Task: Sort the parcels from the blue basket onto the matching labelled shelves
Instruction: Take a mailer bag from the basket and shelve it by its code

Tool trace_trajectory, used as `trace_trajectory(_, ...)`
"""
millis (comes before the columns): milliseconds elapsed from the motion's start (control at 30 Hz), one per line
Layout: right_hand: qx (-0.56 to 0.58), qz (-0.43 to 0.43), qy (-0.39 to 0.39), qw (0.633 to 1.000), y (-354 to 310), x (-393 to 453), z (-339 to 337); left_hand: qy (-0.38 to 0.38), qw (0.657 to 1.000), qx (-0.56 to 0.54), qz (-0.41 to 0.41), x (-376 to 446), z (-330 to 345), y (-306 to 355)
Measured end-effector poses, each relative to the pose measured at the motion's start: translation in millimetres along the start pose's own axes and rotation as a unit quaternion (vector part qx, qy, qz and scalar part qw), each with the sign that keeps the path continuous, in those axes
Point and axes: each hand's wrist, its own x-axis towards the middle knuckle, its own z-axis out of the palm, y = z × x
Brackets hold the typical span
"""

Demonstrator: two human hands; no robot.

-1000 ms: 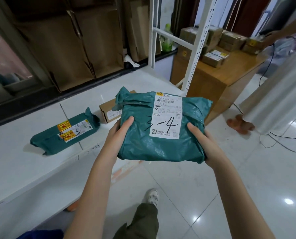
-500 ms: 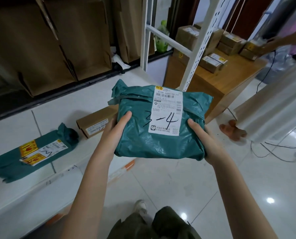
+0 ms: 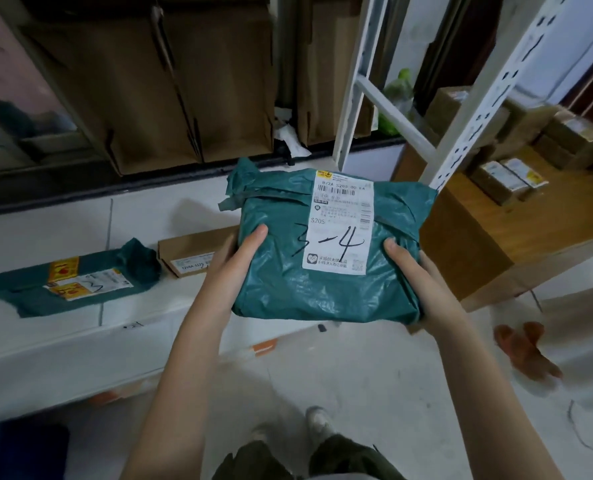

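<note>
A bulky green parcel (image 3: 288,271) with a white label marked "3-4" is held at chest height in front of the white shelf (image 3: 63,327). My left hand (image 3: 234,263) grips its left edge, thumb on top. My right hand (image 3: 414,275) grips its right edge the same way. On the shelf lie a flat green parcel (image 3: 28,292) with yellow stickers and a small brown box (image 3: 191,252), partly hidden behind my left hand. A blue corner at the lower left may be the basket (image 3: 21,452).
White perforated shelf posts (image 3: 478,95) rise at the right. Beyond them a wooden table (image 3: 530,230) carries several small cardboard boxes (image 3: 506,180). Flattened cartons (image 3: 170,98) lean against the back wall. Another person's foot (image 3: 527,351) and cables (image 3: 586,427) are on the tiled floor at right.
The view has swung back right and closer, so the shelf parcels sit further right than half a second ago. Both hands keep the same hold on the "3-4" parcel.
</note>
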Motion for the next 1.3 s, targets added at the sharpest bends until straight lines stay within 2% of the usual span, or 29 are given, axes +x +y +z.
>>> trace_trajectory(367,-0.052,-0.071,-0.107,0.990,-47,22,-15,0.111,0.989,-0.069,0.068,-29,24,13)
trace_trajectory(500,-0.024,-0.121,-0.104,0.987,-65,17,-4,0.080,0.989,-0.071,0.099,-38,18,31)
trace_trajectory(633,-0.032,-0.175,-0.113,0.978,-87,7,13,0.094,0.981,-0.082,0.149,-51,14,54)
trace_trajectory(900,-0.007,-0.344,-0.132,0.930,-158,-34,26,0.148,0.949,-0.077,0.269,-85,8,130)
trace_trajectory(1133,0.005,-0.455,-0.145,0.879,-232,-46,49,0.084,0.914,-0.087,0.386,-97,4,204)
trace_trajectory(1300,0.008,-0.499,-0.142,0.855,-283,-37,68,0.085,0.880,-0.047,0.464,-92,4,261)
